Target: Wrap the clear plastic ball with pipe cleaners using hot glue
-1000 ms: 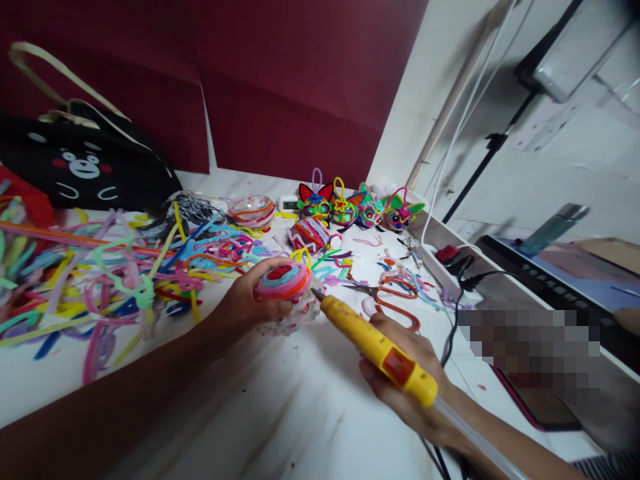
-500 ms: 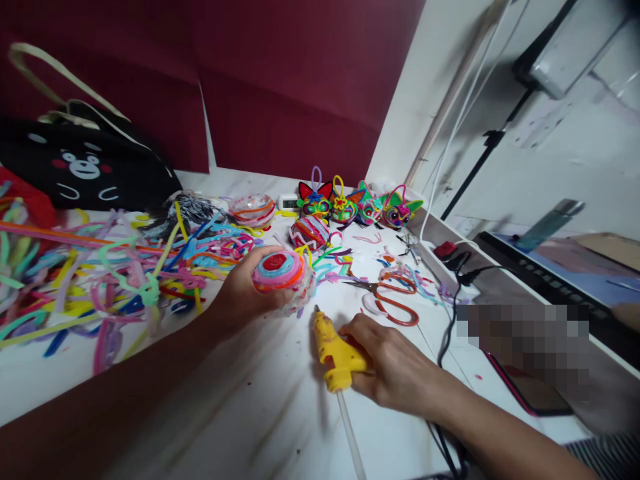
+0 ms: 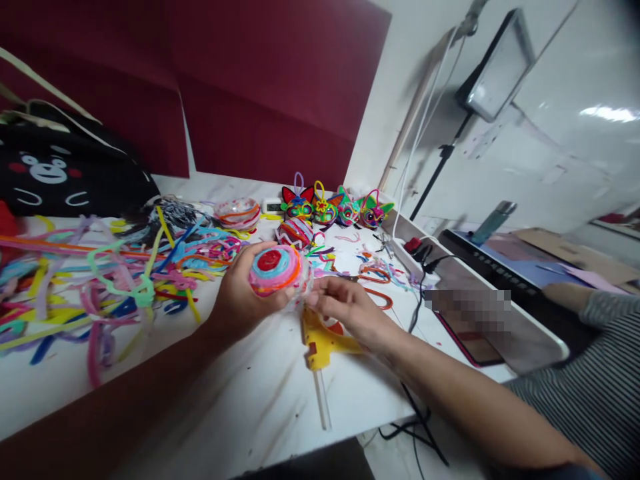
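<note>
My left hand (image 3: 237,290) is wrapped round a clear ball (image 3: 273,269) partly covered in coiled pipe cleaners: a red centre, then light blue, pink and orange rings. My right hand (image 3: 343,303) is at the ball's right edge, thumb and fingertips pressed together. What they pinch, if anything, is too small to make out. Below that hand a yellow glue gun (image 3: 317,343) lies on the table, a clear glue stick (image 3: 323,400) poking out of its back end. Orange-handled scissors (image 3: 381,298) lie behind the right hand, partly hidden by it.
Loose pipe cleaners (image 3: 125,287) cover the table's left side. Several finished cat-face ornaments (image 3: 325,208) stand at the back beside another wrapped ball (image 3: 296,233). A black bag (image 3: 75,167) sits far left. At right are a power strip (image 3: 415,257), a phone (image 3: 475,343) and another person's striped sleeve (image 3: 595,360).
My right hand has let go of the glue gun, which now lies on the table, and has moved up to the ball's edge. My left hand still holds the ball. The view has shifted right.
</note>
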A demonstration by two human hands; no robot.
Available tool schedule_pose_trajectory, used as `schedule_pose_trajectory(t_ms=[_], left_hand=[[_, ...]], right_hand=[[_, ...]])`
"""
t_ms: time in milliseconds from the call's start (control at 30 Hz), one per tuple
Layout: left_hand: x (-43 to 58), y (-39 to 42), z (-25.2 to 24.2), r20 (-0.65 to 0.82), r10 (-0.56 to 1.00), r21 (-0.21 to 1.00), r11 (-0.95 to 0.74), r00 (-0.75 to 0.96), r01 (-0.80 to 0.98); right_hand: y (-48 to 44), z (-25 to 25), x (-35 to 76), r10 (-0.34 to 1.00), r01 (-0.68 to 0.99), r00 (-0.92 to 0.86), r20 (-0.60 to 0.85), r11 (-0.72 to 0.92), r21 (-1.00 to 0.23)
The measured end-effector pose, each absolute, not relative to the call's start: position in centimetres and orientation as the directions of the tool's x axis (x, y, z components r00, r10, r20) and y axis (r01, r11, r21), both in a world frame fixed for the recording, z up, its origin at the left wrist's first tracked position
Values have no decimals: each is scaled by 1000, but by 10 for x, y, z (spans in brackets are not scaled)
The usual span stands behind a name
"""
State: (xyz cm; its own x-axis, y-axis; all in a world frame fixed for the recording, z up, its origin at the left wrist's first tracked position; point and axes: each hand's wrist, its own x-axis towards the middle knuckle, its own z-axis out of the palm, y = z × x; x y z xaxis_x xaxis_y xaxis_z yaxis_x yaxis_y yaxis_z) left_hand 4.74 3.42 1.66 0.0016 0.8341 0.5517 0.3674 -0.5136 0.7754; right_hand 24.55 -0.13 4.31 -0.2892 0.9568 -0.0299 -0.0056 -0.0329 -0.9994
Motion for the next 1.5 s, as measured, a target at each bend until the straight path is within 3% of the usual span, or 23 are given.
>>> schedule_pose_trajectory(t_ms=[100, 233, 900, 1167, 1500], left_hand=[[49, 29, 23, 572, 820, 758, -528, -4, 383], [51, 28, 22, 633, 774, 716, -578, -14, 391], [46, 36, 11, 670, 737, 644, -637, 90, 424], [46, 35, 2, 653, 747, 694, -656, 124, 297], [54, 36, -9, 529, 844, 829, -535, 83, 162]], right_hand=[[-1, 47, 233, 965, -168, -259, -38, -84, -982], [-3, 47, 224, 979, -267, -201, -25, -79, -961], [-2, 48, 221, 988, -305, -147, -54, -97, -947], [2, 31, 222, 981, -320, -187, 52, -11, -948], [1, 23, 226, 974, -355, -226, 7, -76, -932]])
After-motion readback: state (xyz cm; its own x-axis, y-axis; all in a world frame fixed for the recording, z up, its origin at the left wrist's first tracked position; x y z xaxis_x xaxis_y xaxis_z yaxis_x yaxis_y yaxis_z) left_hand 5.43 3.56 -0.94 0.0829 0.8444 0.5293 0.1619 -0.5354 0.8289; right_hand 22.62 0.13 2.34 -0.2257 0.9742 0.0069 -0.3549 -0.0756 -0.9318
